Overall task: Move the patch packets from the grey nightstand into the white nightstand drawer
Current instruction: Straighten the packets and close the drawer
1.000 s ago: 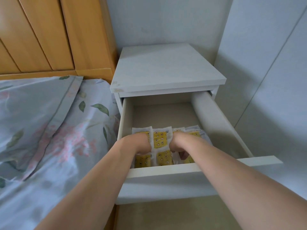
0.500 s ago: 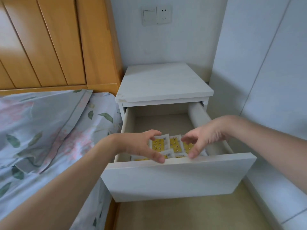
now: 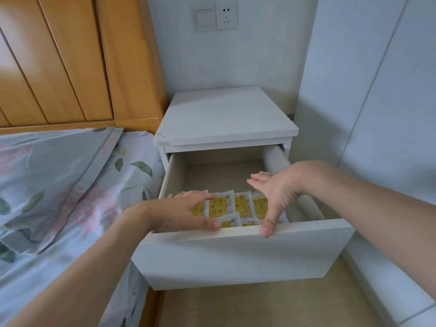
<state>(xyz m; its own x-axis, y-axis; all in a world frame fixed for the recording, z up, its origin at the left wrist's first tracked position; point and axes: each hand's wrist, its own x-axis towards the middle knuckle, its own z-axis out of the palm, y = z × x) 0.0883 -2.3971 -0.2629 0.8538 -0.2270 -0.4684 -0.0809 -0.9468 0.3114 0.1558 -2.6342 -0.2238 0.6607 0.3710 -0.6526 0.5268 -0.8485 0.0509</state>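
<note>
The white nightstand (image 3: 224,116) stands in the corner with its drawer (image 3: 236,253) pulled out. Several yellow-and-white patch packets (image 3: 243,206) lie side by side at the front of the drawer floor. My left hand (image 3: 184,213) hovers over the left packets with fingers stretched out, its thumb on the top edge of the drawer front. My right hand (image 3: 273,197) is spread over the right packets, fingers straight, thumb tip on the same edge. Neither hand holds a packet. The grey nightstand is out of view.
A bed with a floral cover (image 3: 59,192) lies left of the drawer, with a wooden headboard (image 3: 70,60) behind it. White walls (image 3: 377,114) close in on the right and behind; a switch and socket plate (image 3: 215,17) hangs above.
Both hands have let go of the packets and lifted out of the drawer, with their thumbs coming onto the front panel's top edge. The camera has pulled back and up.
</note>
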